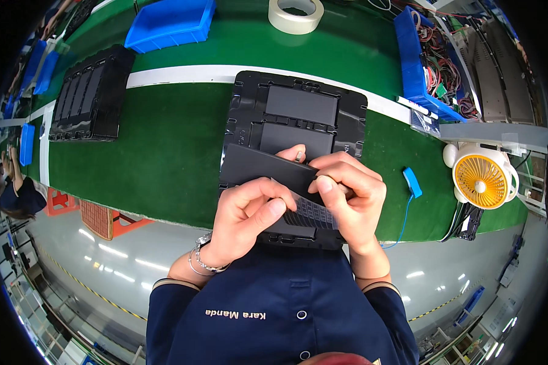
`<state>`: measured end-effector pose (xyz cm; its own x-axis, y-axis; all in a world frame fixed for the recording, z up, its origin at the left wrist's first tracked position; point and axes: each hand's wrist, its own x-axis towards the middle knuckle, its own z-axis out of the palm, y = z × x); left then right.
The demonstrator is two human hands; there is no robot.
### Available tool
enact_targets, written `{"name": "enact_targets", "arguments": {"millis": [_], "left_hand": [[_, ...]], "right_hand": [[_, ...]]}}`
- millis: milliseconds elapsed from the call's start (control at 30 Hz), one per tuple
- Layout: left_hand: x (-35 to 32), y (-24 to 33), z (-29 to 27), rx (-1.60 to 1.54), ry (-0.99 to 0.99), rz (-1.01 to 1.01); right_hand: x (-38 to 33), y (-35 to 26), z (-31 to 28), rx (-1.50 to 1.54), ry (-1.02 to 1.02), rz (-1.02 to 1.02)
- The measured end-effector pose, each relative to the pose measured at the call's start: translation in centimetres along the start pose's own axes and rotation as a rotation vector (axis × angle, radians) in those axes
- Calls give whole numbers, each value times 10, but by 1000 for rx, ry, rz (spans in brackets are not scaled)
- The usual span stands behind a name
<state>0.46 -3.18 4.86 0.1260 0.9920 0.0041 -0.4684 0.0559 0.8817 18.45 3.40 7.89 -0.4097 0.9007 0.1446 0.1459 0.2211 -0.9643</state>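
Since that dark panel (266,168) at the centre of the frame, over the black tray (245,109), looks thin, light and fairly stiff, I'd take it by the edges (the smooth face probably scuffs easily). Right hand (354,193) has thumb and finger pinched on its right end, while the left hand's (242,214) thumb and forefinger are nearly together by the clear film (313,213), likely floppy and slippery; can't tell if they're gripping it.
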Motion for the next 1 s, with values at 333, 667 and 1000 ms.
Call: {"name": "enact_targets", "arguments": {"millis": [333,667,1000], "left_hand": [[-2,8,5,106,48,-17],[-1,7,6,200,17,-5],[-2,12,4,215,-12,-48]], "right_hand": [[10,-7,-1,-59,75,-30],[10,-3,3,11,13,91],[11,-5,4,-14,2,116]]}}
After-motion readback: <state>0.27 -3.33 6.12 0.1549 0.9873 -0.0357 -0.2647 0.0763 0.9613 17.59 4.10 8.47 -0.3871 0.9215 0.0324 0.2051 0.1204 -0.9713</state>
